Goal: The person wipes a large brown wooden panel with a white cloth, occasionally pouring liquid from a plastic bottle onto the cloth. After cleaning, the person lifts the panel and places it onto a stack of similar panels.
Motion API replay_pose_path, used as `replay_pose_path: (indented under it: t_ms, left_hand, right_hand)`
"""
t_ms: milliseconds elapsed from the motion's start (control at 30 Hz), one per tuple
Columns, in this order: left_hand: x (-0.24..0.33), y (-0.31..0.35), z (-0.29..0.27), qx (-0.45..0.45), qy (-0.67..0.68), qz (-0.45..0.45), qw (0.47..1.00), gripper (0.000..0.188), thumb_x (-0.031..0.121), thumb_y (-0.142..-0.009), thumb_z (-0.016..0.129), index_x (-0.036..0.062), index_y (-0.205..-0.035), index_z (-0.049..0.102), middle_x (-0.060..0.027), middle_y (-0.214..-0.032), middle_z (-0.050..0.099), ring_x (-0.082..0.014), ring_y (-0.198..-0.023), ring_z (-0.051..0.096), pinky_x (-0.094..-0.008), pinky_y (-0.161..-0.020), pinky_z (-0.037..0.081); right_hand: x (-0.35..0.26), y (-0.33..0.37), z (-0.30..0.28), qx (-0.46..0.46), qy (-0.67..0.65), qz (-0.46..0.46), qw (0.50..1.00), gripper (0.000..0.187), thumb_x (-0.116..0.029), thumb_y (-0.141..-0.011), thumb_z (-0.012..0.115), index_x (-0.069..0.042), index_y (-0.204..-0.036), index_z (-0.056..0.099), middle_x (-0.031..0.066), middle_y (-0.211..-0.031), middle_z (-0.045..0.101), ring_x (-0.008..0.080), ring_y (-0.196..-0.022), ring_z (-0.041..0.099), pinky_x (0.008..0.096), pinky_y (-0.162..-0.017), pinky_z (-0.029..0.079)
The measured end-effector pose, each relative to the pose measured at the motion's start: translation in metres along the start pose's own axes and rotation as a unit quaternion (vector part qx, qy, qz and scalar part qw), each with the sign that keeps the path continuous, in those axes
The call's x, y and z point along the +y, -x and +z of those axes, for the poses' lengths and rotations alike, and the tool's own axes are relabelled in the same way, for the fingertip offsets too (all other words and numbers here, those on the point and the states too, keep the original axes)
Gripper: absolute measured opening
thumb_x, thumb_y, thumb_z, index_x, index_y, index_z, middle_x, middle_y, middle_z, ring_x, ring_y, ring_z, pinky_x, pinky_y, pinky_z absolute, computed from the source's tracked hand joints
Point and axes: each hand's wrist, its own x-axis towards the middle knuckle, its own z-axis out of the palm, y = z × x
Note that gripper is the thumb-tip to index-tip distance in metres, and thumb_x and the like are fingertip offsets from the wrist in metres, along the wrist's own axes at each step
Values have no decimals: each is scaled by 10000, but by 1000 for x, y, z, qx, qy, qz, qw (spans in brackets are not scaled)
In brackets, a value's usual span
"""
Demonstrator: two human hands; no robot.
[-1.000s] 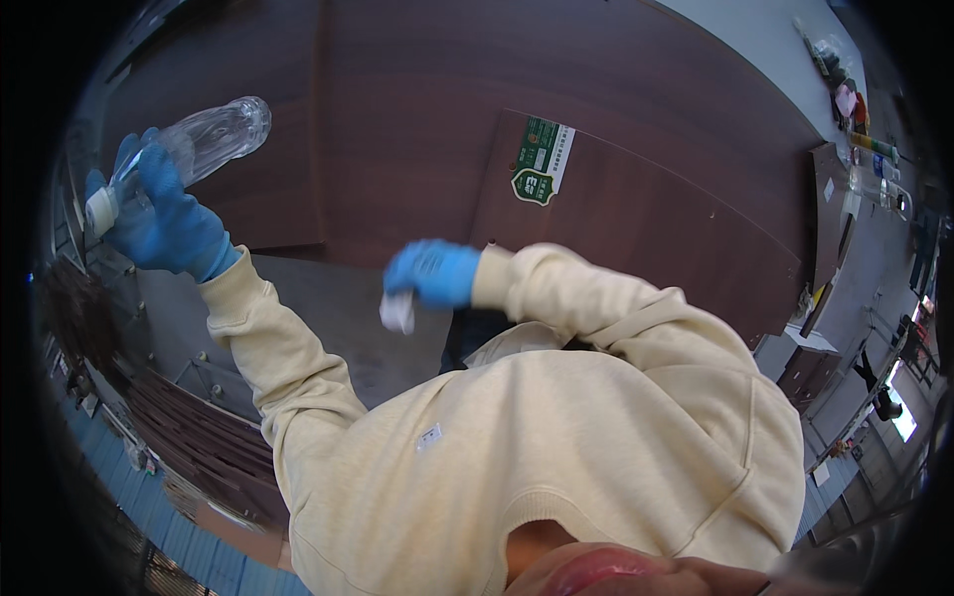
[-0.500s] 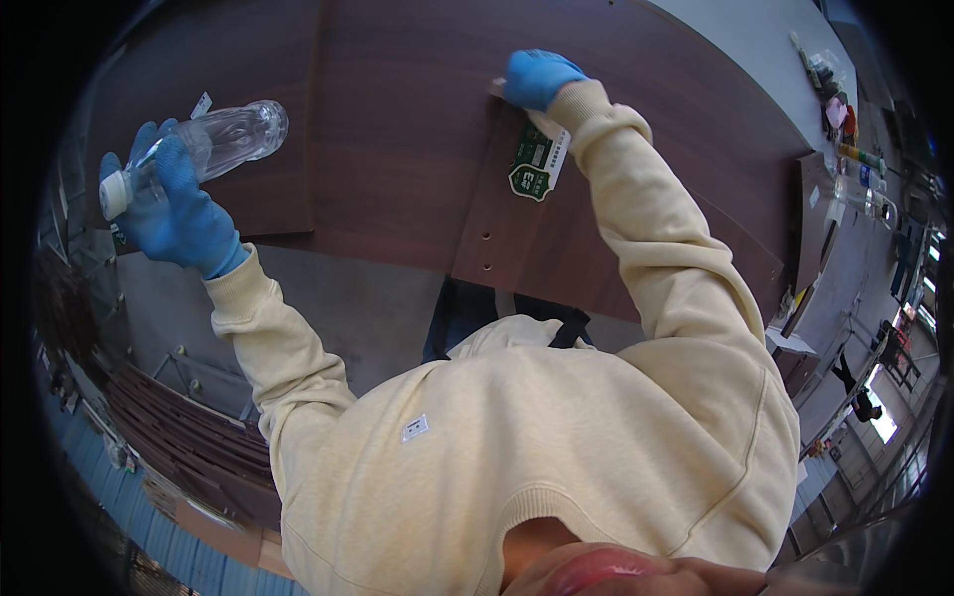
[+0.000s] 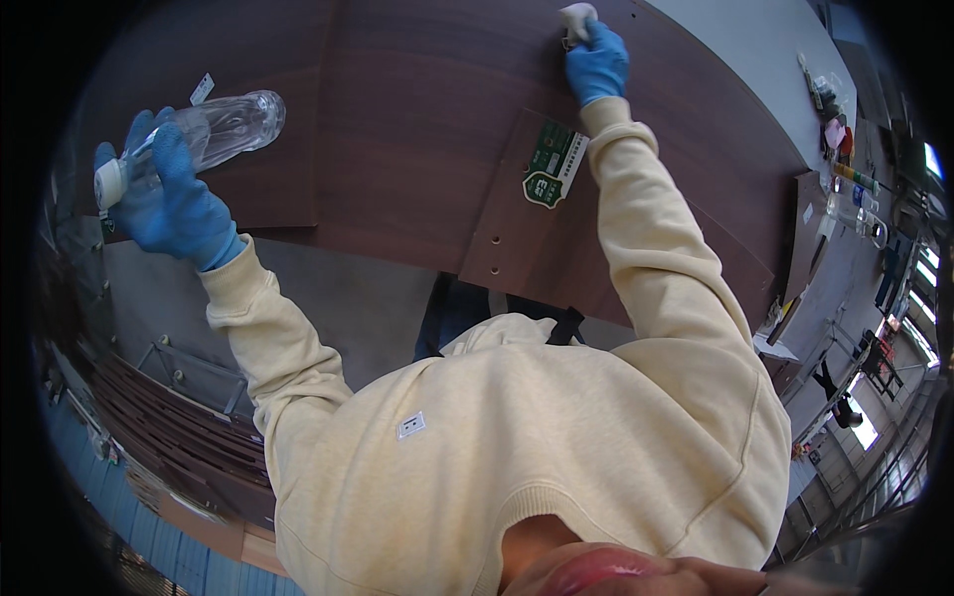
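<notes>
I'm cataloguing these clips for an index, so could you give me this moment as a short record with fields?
Left hand: blue-gloved hand, gripping a clear bottle
Bottle: tilted nearly sideways, white cap toward the picture's left
Right hand: blue-gloved, arm stretched forward, holding a whitish cloth
Cloth contact: appears to be on the dark brown panel; exact contact unclear
Label: green-and-white label, nearer the person than the cloth
Lower left: stacked dark brown boards
Clothing: cream sweatshirt
</notes>
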Motion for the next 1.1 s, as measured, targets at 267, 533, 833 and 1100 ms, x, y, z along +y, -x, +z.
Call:
replay_pose_path:
  t_ms: [267,533,833,1100]
  left_hand:
    - [1,-4,3,11,-14,-13,1000,659,58,-889,800,-123,-1393,415,-318,-1185,675,-357,-1043,730,-453,-917,655]
    - [20,1,5,38,-64,19,997,638,115,-952,714,-176,-1410,380,-344,-1210,662,-389,-1050,737,-470,-919,644]
    - [-3,-1,-44,-8,-107,38,994,687,144,-919,766,-104,-1451,409,-308,-1214,673,-380,-1059,737,-465,-897,665]
    - [-7,4,-48,22,-117,1,993,690,151,-921,766,-94,-1456,407,-298,-1219,670,-356,-1055,735,-463,-906,655]
  right_hand:
    - [-236,187,-32,-489,-211,-281,798,231,-94,-833,692,-183,-1042,734,98,-1131,706,365,-1015,690,452,-900,581]
    - [-152,65,-21,-181,-405,-85,892,205,-27,-843,774,-68,-1042,751,131,-947,763,279,-867,749,356,-789,615]
    - [32,-116,101,134,24,-56,989,343,34,-860,580,-114,-1115,755,115,-1002,745,345,-841,695,444,-738,580]
    - [-231,38,112,-115,-187,-347,912,298,-6,-780,643,-135,-1043,700,107,-970,680,374,-876,655,497,-740,545]
